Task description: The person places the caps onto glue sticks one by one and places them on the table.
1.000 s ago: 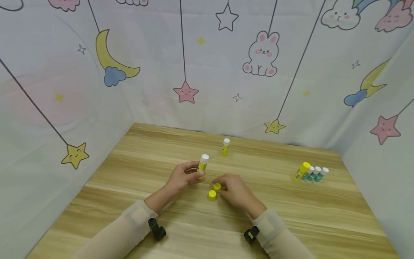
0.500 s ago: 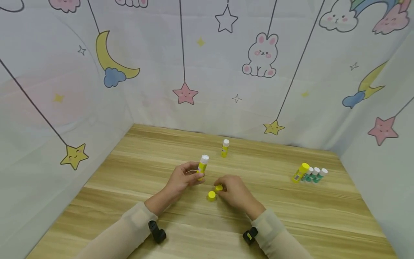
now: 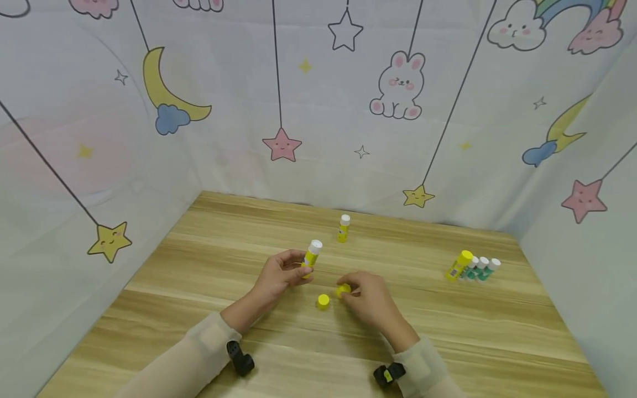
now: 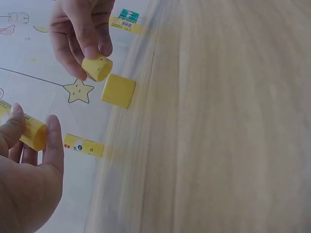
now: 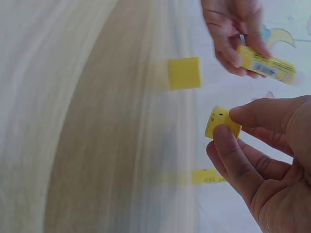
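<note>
Our left hand (image 3: 276, 276) grips a tilted, white-topped yellow tube (image 3: 311, 258) with a printed label; our right hand (image 3: 369, 298) pinches a short yellow cap (image 3: 343, 290). Both are roughly midway between the bench's (image 3: 224, 232) left and right edges.

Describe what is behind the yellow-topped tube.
In the head view, three white-topped green tubes stand beside and partly behind the yellow-topped tube. It covers part of the nearest; anything wholly behind it cannot be seen.
</note>
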A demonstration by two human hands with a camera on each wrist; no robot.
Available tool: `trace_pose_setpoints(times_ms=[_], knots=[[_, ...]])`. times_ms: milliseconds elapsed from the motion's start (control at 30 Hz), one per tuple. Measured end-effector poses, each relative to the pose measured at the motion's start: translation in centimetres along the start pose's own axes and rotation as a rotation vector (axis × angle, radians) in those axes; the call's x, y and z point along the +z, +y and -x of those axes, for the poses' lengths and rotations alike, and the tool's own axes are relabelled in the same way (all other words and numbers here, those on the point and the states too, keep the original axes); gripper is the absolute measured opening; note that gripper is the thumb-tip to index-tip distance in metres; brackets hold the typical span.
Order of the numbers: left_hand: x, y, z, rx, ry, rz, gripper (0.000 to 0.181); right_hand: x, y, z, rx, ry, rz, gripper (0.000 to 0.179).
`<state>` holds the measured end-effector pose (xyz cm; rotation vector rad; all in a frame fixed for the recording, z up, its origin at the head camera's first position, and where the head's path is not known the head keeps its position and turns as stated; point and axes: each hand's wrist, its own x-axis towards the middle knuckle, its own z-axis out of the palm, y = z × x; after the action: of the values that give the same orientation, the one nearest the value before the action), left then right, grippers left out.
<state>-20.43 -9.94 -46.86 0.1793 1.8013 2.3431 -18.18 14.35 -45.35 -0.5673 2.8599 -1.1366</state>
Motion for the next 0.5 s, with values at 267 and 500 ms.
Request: trace_pose_setpoints(times_ms=[267,500], knots=[[-0.1,-0.1,0.1,-0.002,0.012,-0.003,0.038,-1.0,-0.7,1.3,0.161,0.125,-0.16,0.023],[0.0,-0.2,0.1,-0.002,0.011,-0.012,0.039,-1.6,-0.6,1.9,0.215,0.211,-0.27,0.024]])
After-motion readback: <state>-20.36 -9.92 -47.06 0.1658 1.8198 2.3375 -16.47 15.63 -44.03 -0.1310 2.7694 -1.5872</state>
